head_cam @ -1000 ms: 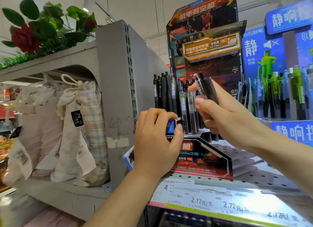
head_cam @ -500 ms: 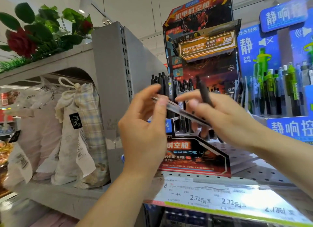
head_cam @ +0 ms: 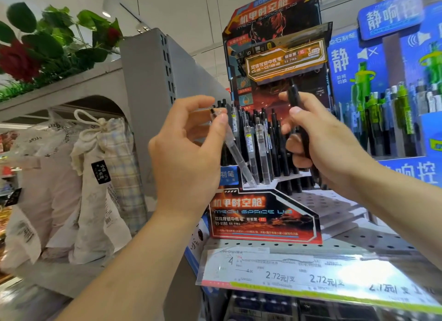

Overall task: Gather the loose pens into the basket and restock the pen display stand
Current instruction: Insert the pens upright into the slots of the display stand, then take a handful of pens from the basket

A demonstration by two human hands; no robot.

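Shop shelf [head_cam: 311, 245], pen display stand [head_cam: 263, 215]

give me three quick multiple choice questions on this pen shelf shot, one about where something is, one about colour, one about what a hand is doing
1. Where do the red roses sit?
A. on top of the grey shelf, upper left
B. inside the pen stand
C. on the price strip

2. What colour is the pen in the right hand?
A. green
B. black
C. red

3. What is the left hand doing?
A. resting flat on the shelf
B. hanging empty
C. pinching a clear pen whose tip points down at the pen stand

Answers:
1. A, the roses and leaves lie along the shelf top.
2. B, its barrel is dark all the way up.
3. C, thumb and fingers pinch its top end.
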